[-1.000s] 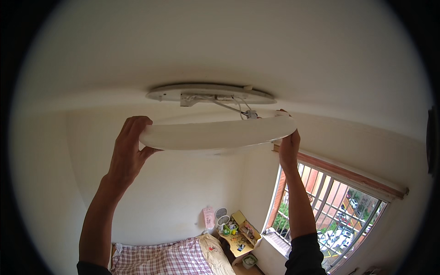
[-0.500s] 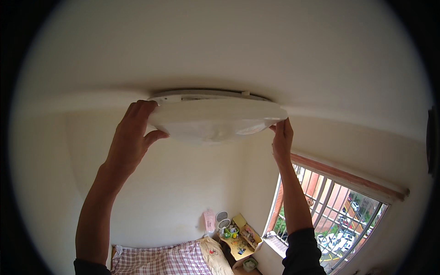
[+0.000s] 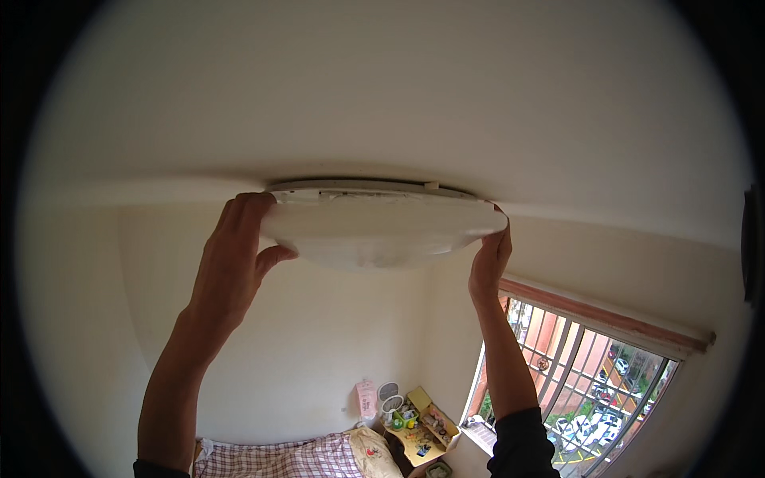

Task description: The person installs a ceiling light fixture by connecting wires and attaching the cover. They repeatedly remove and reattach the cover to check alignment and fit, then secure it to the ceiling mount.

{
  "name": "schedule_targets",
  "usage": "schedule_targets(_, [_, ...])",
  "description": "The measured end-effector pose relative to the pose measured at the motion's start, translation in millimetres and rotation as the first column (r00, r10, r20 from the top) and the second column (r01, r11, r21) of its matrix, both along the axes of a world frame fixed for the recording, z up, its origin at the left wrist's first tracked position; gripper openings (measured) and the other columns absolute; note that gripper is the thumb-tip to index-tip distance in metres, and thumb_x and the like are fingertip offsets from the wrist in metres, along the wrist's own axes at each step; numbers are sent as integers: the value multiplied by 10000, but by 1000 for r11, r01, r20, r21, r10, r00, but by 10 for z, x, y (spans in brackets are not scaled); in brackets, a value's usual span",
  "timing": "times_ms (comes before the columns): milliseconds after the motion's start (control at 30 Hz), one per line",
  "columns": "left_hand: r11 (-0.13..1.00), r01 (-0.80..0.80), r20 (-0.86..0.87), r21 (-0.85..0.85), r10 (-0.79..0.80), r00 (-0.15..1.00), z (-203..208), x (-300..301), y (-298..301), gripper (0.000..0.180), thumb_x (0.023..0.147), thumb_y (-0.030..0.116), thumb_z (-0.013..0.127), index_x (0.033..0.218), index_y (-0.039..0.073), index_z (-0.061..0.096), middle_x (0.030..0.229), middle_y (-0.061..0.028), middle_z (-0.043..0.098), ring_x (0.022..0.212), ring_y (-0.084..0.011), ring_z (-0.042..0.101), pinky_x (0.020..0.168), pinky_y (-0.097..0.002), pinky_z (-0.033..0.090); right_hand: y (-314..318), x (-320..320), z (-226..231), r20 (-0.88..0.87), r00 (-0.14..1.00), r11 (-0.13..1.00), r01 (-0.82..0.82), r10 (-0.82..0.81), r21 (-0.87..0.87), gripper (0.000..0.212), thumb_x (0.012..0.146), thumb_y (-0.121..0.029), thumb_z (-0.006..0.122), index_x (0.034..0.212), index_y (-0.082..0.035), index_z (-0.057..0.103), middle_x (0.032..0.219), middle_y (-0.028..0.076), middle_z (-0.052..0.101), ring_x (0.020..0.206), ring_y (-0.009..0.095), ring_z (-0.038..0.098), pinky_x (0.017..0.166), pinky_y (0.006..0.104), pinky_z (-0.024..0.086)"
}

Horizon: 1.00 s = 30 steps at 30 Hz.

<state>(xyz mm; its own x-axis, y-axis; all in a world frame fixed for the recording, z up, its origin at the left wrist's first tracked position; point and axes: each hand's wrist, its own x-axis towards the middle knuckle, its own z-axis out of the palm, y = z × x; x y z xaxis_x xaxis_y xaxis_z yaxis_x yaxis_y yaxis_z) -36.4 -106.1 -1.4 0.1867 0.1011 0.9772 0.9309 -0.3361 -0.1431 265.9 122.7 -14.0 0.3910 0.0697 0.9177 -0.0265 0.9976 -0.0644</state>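
Note:
Overhead, a white domed lampshade sits just below the round ceiling lamp base, with a thin gap showing along the near side. My left hand grips the shade's left rim, fingers over the top edge and thumb underneath. On the opposite side my right hand holds the right rim, its palm below and fingertips curled round the edge. Part of the base's inside shows through the gap; the far side of the shade is hidden.
Below at the right is a barred sliding window under a reddish-brown rail. A bed with a checked cover lies below, beside a pillow. A cluttered wooden desk stands in the corner.
Lamp, shade and both hands appear lower in the picture, as does the room. The right fingertips now show over the shade's edge. Both hands keep their hold.

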Motion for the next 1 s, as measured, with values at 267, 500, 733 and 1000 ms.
schedule_targets(267, [1000,10,-2,-27,-10,1000,62,34,-36,558,764,8,799,1228,25,489,1197,-143,574,1073,-360,587,862,-433,521,60,-37,29,-19,989,988,-146,146,-57,437,1114,-307,289,1151,1,596,975,31,619,909,118,543,857,287,453])
schedule_targets(500, [999,20,43,-47,-18,999,66,32,25,565,743,-5,806,1211,40,493,1187,-131,565,1074,-357,591,837,-429,539,207,-131,7,-49,994,993,-103,100,-49,435,1113,-310,294,1157,-7,603,889,19,588,833,112,518,803,287,461])
schedule_targets(733, [999,34,29,4,-34,999,96,6,53,558,707,-27,821,1169,43,515,1169,-118,570,1039,-331,613,803,-428,546,307,-283,-34,-29,996,984,-91,88,-156,383,1107,-248,295,1170,-33,606,898,11,585,838,100,519,788,275,468])
schedule_targets(1000, [994,-29,34,110,25,999,55,96,18,600,697,-13,832,1222,48,548,1204,-124,585,1068,-333,614,858,-416,564,139,-409,5,-200,955,956,-253,221,-151,365,1108,-242,291,1174,-55,598,1016,37,594,897,110,557,803,296,494])
